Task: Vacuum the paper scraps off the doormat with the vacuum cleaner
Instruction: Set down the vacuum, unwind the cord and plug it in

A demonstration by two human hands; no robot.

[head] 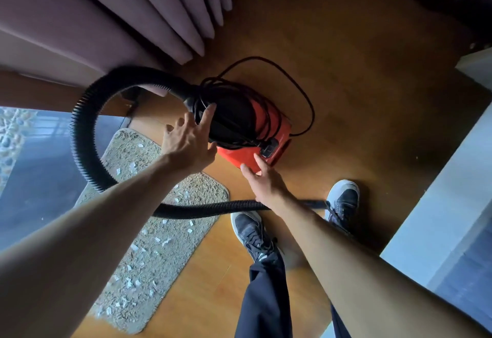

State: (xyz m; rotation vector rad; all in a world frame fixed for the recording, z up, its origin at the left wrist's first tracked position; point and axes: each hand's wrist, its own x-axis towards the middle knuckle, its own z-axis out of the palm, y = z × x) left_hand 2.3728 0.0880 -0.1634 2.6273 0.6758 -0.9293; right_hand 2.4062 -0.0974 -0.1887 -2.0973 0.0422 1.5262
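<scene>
A red and black vacuum cleaner (269,124) stands on the wooden floor with its black power cord (300,90) wound loosely over its top. Its ribbed black hose (82,135) arcs left from the body, crosses the beige doormat (149,255) and runs under my right forearm. White paper scraps (133,283) lie scattered along the doormat. My left hand (189,140) is spread open against the black top of the vacuum cleaner, fingertips touching the cord. My right hand (262,177) is open, its fingers resting on the red front edge beside the switch (269,148).
Purple curtains (127,10) hang at the upper left beside a glass door (40,172). A pale ledge or furniture edge (439,217) runs down the right side. My two dark shoes (253,233) stand on the floor just behind the hose.
</scene>
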